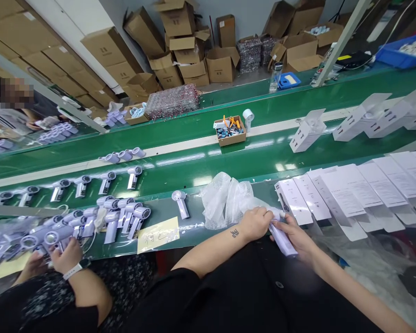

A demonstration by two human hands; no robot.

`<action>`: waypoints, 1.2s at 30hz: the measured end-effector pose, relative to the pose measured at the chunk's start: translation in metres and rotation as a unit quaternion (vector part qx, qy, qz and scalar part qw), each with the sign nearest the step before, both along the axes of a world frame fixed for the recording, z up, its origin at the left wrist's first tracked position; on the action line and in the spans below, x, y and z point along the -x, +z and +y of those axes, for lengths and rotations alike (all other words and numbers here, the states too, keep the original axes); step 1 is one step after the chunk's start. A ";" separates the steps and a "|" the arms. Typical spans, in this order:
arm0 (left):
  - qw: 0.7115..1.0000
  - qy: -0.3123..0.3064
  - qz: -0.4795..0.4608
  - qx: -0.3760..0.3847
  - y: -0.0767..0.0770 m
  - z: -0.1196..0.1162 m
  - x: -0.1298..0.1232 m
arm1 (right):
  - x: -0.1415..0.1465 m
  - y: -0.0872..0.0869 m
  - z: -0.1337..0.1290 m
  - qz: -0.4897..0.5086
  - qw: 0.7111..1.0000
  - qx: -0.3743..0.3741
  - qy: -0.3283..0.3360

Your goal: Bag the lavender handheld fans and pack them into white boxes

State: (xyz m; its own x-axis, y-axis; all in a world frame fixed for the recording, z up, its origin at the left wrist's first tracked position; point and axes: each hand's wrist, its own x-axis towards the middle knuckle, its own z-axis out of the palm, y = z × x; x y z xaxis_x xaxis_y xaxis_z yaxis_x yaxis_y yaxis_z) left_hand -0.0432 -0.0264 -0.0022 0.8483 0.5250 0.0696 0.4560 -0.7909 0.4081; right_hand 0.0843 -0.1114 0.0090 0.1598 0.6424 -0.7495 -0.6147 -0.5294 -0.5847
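Note:
Close to my body, a lavender handheld fan points its handle down and to the right. My right hand is wrapped round it. My left hand is closed at the fan's upper end, on the edge of a translucent plastic bag. More of the translucent bags lie crumpled on the bench just left of and beyond my hands. One lavender fan lies on the bench further left. White boxes stand in a row to the right of my hands.
At the left, a co-worker's hands hold a fan beside piled fans. Across the green conveyor are a small carton of parts, a white fan and open white boxes. A handwritten paper lies at the bench edge.

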 end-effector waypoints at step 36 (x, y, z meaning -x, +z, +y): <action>0.932 0.074 -0.162 0.314 0.079 0.010 0.010 | -0.057 0.070 -0.007 -0.423 0.857 -0.181 0.232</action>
State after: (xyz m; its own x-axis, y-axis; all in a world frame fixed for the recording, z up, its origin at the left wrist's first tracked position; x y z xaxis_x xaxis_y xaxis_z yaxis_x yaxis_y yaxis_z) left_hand -0.0530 -0.0162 0.0768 0.7512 0.6581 -0.0513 0.3131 -0.2868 0.9054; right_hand 0.1408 -0.1186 0.0792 0.2123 0.9497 -0.2304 0.3370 -0.2924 -0.8949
